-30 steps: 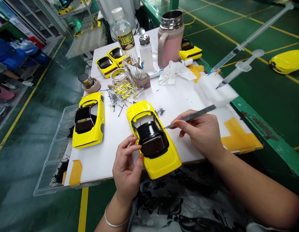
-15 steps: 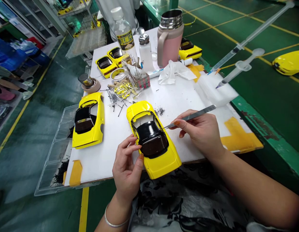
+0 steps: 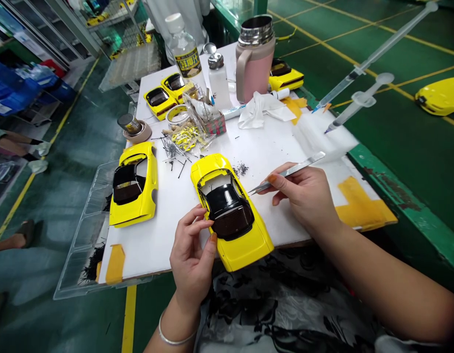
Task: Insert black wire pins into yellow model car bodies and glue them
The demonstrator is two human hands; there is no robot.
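A yellow model car body (image 3: 245,247) with a black roof and dark rear window lies at the near edge of the white work board (image 3: 175,196). My left hand (image 3: 193,245) grips its left side, thumb and fingers against the edge. In my right hand (image 3: 303,193) is a pair of metal tweezers (image 3: 296,165), pinched between thumb and fingers. The tweezer tips point at the right side of the body, close beside the roof; whether they touch it or hold anything is too small to tell. Tiny black bits (image 3: 241,169) are scattered just beyond the body.
Another yellow car body (image 3: 133,211) rests to the left, by a clear plastic tray (image 3: 74,255). Behind are a bag of small yellow parts (image 3: 188,137), a pink mug (image 3: 254,68) and a plastic bottle (image 3: 188,54). Two syringes (image 3: 353,110) stand in white foam (image 3: 322,135) at the right.
The tweezers have turned in my right hand, and their tips have drawn slightly away from the body. My left hand keeps its hold. Legs of passers-by have appeared at the far left.
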